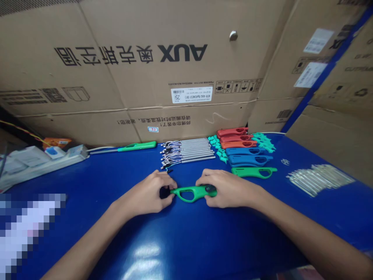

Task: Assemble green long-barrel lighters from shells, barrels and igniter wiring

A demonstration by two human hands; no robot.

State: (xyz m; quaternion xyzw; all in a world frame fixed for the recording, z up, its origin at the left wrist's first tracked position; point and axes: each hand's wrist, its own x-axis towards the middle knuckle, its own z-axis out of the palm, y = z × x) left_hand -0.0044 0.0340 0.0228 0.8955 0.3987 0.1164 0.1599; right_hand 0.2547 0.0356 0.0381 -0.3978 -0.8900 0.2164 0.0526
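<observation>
Behind everything we see big cardboard boxes [163, 62] standing as a wall along the far edge of the blue table [204, 241]. The table has free room in front of us. On the far part lie a row of metal tubes [189, 153], a stack of red, blue and green handles [244, 149], and at right a bunch of clear thin sticks [320, 178]. Near the middle, our left hand [148, 194] and right hand [225, 188] each close the grip on one end of a green handle [190, 192] lying on the table.
</observation>
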